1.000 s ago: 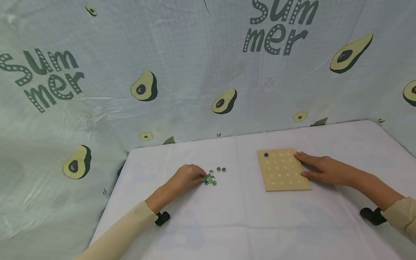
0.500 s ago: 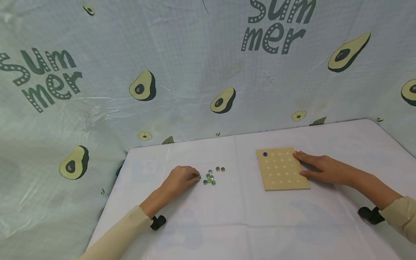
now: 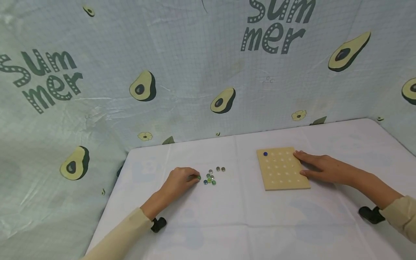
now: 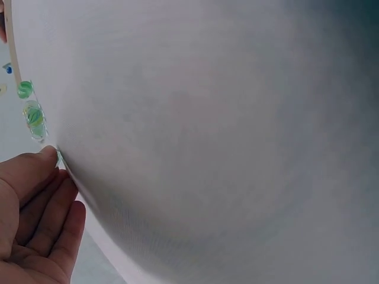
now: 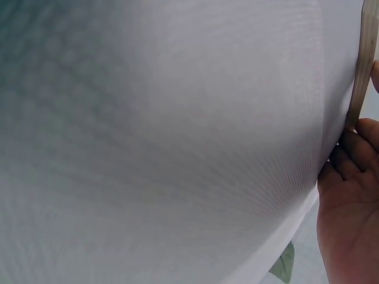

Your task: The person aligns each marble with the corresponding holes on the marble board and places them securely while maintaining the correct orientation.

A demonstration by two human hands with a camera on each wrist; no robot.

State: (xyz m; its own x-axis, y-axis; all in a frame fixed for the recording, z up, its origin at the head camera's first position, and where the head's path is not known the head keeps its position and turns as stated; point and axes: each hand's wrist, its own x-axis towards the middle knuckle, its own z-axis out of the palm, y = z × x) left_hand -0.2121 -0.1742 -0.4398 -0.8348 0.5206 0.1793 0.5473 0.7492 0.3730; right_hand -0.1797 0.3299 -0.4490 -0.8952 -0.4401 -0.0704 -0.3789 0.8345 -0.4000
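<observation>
My left hand pinches a green marble between thumb and fingertips, low at the tabletop. Just right of it lies a loose cluster of several glass marbles, mostly clear and green. In the left wrist view the thumb and fingers meet at the cloth, and the pinched marble barely shows. My right hand rests against the right edge of a square wooden board with rows of shallow hollows. A blue marble sits in the hollow at the board's far left corner.
A white cloth covers the table. Two greyish marbles lie slightly behind the cluster. Behind the table hangs a curtain printed with avocados and lettering. Each wrist carries a black camera mount, such as the left one.
My left hand has drawn back a little to the left from the cluster, with the green marble pinched. It then stays still. My right hand and the board keep their places.
</observation>
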